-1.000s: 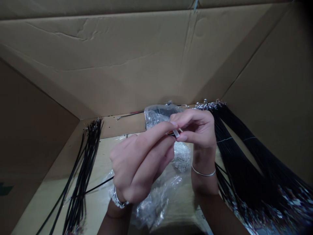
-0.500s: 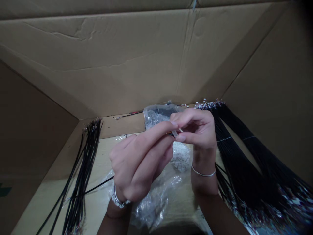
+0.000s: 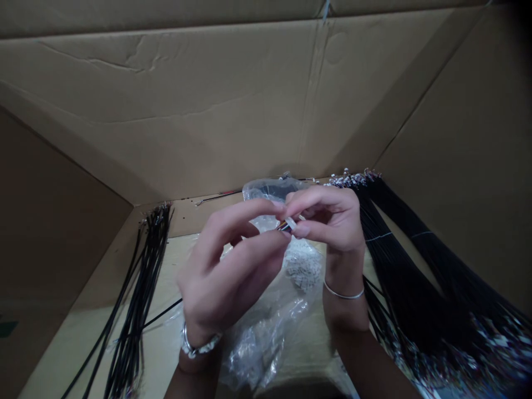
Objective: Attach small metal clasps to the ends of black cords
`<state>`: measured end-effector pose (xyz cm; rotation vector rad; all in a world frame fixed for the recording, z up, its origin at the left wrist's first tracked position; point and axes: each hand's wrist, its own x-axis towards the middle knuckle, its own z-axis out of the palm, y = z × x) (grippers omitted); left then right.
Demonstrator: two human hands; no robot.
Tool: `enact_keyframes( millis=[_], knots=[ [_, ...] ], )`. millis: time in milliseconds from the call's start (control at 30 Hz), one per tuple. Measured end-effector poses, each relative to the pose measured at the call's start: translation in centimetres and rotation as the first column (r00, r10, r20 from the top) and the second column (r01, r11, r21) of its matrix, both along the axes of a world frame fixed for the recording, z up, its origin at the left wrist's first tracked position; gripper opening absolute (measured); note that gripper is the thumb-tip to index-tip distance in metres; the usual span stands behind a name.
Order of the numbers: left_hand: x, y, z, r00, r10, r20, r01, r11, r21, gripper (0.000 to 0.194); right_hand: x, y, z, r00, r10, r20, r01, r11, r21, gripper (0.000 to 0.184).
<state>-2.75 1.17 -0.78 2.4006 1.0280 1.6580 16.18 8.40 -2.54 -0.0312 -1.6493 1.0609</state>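
Observation:
A small white plastic connector housing is pinched between the thumb and fingertips of my right hand. Several thin coloured wires meet it from the left, held near their ends by the fingertips of my left hand. A black cable runs out from behind my left hand toward the lower left. How deep the wires sit in the housing is too small to tell. Beneath my hands lies a clear plastic bag of small white connector housings.
A loose bundle of black cables lies on the left. Thick tied bundles of black cables with white-tipped ends fill the right. Cardboard walls enclose the back and sides. Another clear bag lies against the back wall.
My left hand's fingers have loosened and opened out around the wires, so that the coloured wires now show beside the housing. My right hand keeps its pinch on the housing.

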Motion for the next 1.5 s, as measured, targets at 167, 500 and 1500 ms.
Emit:
enact_keyframes(
  millis=[167,500,1500],
  knots=[
    [0.5,0.1,1.1,0.982,-0.103,0.156,0.128,0.979,-0.158,0.028,-0.4,-0.1,0.1,0.997,0.057,-0.043,-0.058,0.998,-0.015,0.033],
    [-0.2,0.2,1.3,0.967,-0.099,0.235,0.193,0.887,-0.419,0.007,-0.5,0.1,0.2,1.000,0.004,-0.026,-0.004,1.000,-0.011,0.030],
    [-2.0,2.0,1.0,0.999,-0.045,-0.015,0.032,0.873,-0.486,0.021,-1.7,-0.3,0.3,0.978,-0.206,0.046,0.209,0.922,-0.326,0.011]
  ],
)
